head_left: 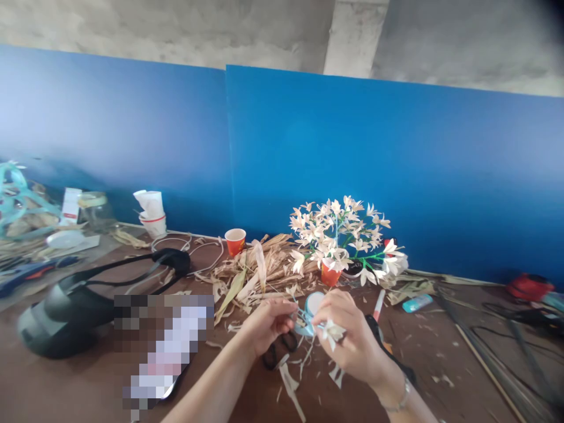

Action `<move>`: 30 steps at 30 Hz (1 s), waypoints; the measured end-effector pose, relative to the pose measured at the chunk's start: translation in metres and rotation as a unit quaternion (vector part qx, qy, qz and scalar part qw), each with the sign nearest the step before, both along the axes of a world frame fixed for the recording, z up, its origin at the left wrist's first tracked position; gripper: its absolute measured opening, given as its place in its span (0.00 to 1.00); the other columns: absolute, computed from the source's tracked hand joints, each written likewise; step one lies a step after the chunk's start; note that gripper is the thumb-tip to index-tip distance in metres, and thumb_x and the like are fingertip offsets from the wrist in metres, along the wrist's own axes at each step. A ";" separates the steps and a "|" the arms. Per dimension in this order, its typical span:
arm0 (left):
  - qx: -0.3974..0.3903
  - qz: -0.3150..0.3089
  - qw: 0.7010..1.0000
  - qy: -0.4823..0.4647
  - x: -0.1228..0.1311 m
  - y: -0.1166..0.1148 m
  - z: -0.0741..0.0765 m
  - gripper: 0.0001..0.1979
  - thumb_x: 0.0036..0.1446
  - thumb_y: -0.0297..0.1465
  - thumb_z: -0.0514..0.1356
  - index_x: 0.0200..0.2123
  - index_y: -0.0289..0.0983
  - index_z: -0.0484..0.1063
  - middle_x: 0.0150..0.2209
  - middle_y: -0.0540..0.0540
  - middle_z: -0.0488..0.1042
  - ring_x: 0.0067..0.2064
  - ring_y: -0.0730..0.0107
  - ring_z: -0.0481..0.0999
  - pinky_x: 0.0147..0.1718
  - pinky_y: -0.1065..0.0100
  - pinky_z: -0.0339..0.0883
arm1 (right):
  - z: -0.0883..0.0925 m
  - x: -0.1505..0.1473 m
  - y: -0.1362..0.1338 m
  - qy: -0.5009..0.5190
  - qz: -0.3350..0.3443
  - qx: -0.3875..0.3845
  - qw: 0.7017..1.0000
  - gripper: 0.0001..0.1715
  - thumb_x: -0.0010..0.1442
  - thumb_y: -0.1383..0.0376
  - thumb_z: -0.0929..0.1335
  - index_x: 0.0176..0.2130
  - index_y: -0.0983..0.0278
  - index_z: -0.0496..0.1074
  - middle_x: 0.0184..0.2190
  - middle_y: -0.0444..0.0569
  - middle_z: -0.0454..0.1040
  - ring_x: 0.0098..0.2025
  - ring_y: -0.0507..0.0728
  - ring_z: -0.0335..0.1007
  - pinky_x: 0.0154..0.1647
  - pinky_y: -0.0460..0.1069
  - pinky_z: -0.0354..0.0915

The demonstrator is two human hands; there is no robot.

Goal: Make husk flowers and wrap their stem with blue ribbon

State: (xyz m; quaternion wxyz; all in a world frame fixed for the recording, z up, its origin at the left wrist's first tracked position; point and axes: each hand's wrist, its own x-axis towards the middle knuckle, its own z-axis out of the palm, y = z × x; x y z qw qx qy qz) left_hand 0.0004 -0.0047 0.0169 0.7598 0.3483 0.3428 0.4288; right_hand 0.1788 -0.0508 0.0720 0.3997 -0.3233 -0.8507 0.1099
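My left hand [272, 322] is closed in a pinch, with a small pale flower tip [291, 291] and a thin light-blue strand at its fingertips. What exactly it grips is too small to tell. My right hand [350, 329] is curled around a cream artificial flower [332, 333], whose petals poke out below the fingers. Between the hands, close to the right fingers, is a light-blue roll with a white top [314, 302], partly hidden. Black scissors handles [279, 351] lie beneath the left fingertips. Pale husk scraps [291, 385] are strewn near them.
Behind my hands, an orange paper cup [330, 275] holds a bunch of cream flowers [337, 226]. Dried husks [268, 267] are heaped beside another orange cup [235, 242]. A black headset-like object [61, 317] and a blurred-out phone [170, 352] lie left. A blue panel [374, 153] stands behind.
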 end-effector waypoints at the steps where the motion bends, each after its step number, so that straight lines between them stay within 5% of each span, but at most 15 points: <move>1: 0.004 0.008 1.000 0.003 0.000 0.000 0.000 0.06 0.42 0.27 0.64 0.20 0.29 0.70 0.18 0.50 0.71 0.16 0.83 0.67 0.13 0.83 0.55 | -0.001 -0.002 -0.001 -0.030 -0.007 0.012 0.999 0.12 0.47 0.76 0.63 0.31 0.61 0.67 0.28 0.44 0.68 0.34 0.55 0.62 0.39 0.53 0.56; 30: -0.036 0.010 0.999 0.009 0.001 0.003 0.002 0.04 0.44 0.23 0.62 0.21 0.30 0.70 0.18 0.49 0.71 0.16 0.82 0.68 0.12 0.84 0.59 | -0.016 -0.008 0.008 -0.061 -0.056 0.031 0.996 0.11 0.49 0.76 0.63 0.31 0.61 0.66 0.28 0.43 0.71 0.35 0.54 0.63 0.41 0.52 0.52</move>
